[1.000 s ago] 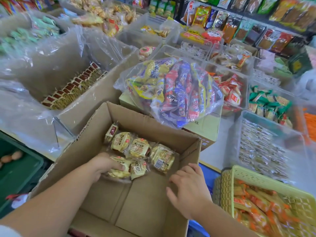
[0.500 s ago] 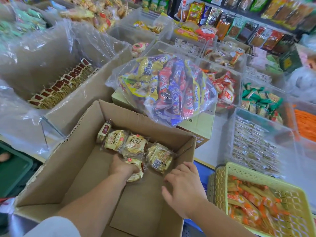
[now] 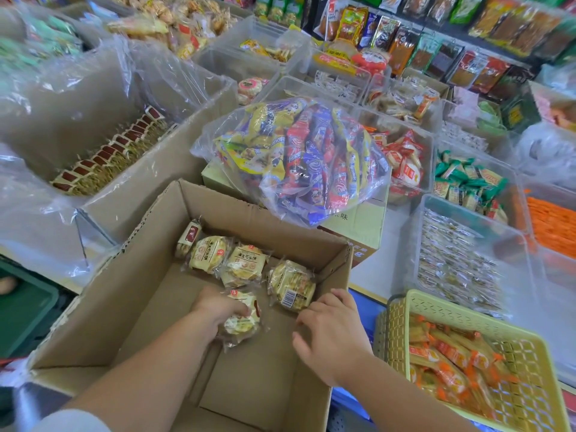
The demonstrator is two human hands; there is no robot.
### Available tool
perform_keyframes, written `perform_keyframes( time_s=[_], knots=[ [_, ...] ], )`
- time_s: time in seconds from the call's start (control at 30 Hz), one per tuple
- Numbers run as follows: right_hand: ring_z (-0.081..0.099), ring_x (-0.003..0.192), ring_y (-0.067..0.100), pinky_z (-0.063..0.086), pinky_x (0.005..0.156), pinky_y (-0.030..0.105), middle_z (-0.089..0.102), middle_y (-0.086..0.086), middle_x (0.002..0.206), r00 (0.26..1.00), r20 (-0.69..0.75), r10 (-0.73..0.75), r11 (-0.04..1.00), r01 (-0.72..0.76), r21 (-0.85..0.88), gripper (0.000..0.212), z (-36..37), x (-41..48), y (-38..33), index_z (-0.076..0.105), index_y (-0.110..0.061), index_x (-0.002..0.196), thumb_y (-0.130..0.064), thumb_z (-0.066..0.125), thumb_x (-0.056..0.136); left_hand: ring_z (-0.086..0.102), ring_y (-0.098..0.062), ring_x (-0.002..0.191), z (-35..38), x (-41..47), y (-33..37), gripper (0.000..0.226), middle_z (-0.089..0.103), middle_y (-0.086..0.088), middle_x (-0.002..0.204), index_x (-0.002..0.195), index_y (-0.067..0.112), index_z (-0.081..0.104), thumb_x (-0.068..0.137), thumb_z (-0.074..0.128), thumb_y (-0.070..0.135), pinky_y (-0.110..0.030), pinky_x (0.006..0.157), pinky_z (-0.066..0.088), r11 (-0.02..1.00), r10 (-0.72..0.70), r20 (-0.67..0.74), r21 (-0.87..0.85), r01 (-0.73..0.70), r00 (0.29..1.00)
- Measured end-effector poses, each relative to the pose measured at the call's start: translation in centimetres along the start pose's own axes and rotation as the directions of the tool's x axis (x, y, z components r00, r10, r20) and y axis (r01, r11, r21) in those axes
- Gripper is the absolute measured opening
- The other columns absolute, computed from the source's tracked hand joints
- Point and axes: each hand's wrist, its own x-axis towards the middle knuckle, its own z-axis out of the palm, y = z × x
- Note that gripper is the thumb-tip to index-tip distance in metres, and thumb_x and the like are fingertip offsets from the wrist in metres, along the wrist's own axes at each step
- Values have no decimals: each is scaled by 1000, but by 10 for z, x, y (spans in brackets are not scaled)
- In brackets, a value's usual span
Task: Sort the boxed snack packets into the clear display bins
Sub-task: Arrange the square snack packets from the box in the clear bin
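Head view: one packet (image 3: 242, 321) is gripped by the left hand (image 3: 218, 308); the right hand (image 3: 332, 333) is rested loose-fingered on the box (image 3: 338, 275). Four other packets (image 3: 244, 265) are left unsorted inside.

The cardboard box (image 3: 124, 291) stands open, near and centre. Along its far wall lie a small red-labelled packet (image 3: 188, 236) at left and three round pale-yellow packets (image 3: 243, 265) in clear wrap, side by side. Nearer, a fifth packet (image 3: 243, 322), seemingly the same kind, sits tilted in the left hand's (image 3: 215, 307) grip. Clear bins (image 3: 416, 251) stand right and far, part-filled.
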Motion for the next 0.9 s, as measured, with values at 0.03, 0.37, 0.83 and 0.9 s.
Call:
perform_keyframes(
  time_s=[0.03, 0.37, 0.83, 0.9],
  knots=[
    [53, 89, 17, 22, 112, 41, 65, -14, 80, 1000, 9, 0, 1000, 0, -3, 48, -1, 0, 0, 70, -32, 84, -59, 31, 89, 58, -37, 117, -5, -4, 0, 95, 61, -15, 126, 133, 9, 47, 52, 97, 1, -43, 95, 51, 1000, 13, 13, 21, -13, 1000],
    [42, 132, 29, 44, 105, 43, 41, 7, 145, 969, 209, 130, 987, -146, 65, 77, -15, 63, -5, 26, -15, 154, -49, 60, 93, 78, -37, 80, -64, -85, 6, 87, 68, -13, 116, 124, 32, 49, 60, 91, -9, -58, 71, 62, 898, 151, 50, -425, -115, 987],
    [58, 113, 32, 49, 88, 40, 53, 11, 128, 911, 283, 301, 953, -296, -60, 38, 26, 111, -14, 51, -13, 133, -14, 53, 95, 77, -35, 91, -90, -143, -45, 100, 80, 0, 102, 124, 42, 56, 35, 95, 18, -51, 78, 57, 678, 149, -40, -723, -131, 988],
    [62, 105, 30, 52, 82, 36, 51, 7, 121, 922, 284, 265, 958, -284, 30, 29, 12, 107, -16, 60, -14, 123, -19, 60, 94, 75, -38, 97, -88, -147, -42, 99, 77, -1, 112, 123, 44, 56, 36, 96, 20, -52, 78, 57, 666, 146, -43, -734, -131, 988]
  ],
)
